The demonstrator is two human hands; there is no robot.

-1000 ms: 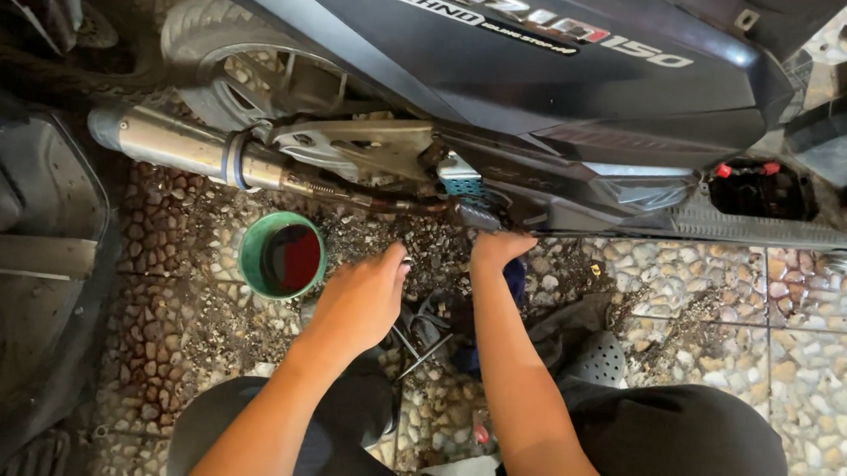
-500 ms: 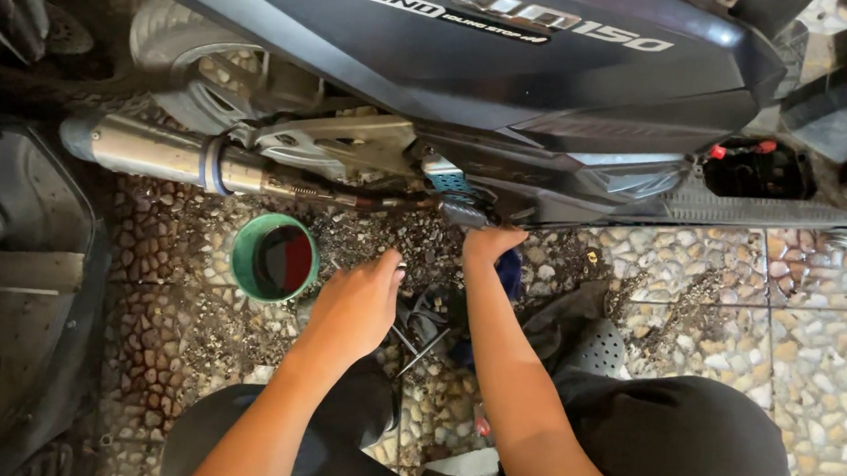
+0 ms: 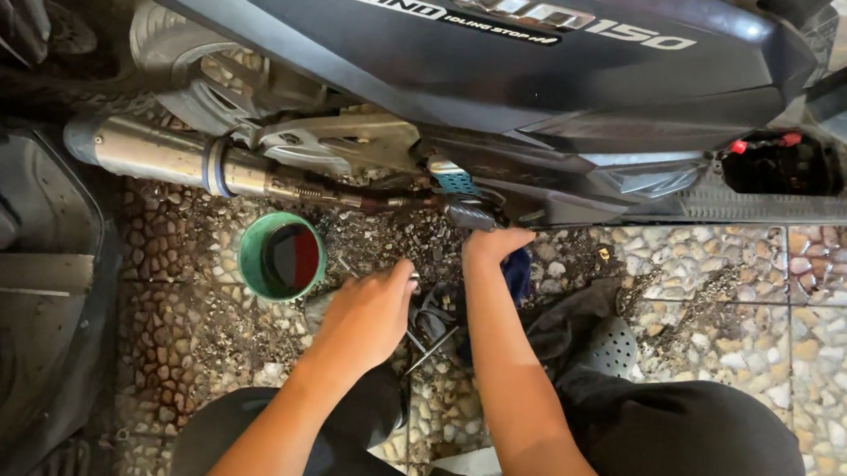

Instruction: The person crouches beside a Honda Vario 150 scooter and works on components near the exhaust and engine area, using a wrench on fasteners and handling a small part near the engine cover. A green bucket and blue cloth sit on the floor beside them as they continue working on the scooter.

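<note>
While our left hand (image 3: pixel 372 308) curls over tools at frame centre beside the green cup (image 3: pixel 282 256), our right hand (image 3: pixel 492 242) reaches under the scooter (image 3: pixel 512 67); we cannot tell either grip.

**Around the scooter's underside**

A green bucket (image 3: pixel 282 256) holding dark liquid is sitting on the pebbled floor (image 3: pixel 172 340) at about nine o'clock. A chrome exhaust pipe (image 3: pixel 169 159) is lying across at ten o'clock. The dark body panel (image 3: pixel 512 67) is stretching over twelve o'clock. Pale stone tiles (image 3: pixel 820 321) are showing at three o'clock, beneath a ribbed footboard (image 3: pixel 768 207).
</note>
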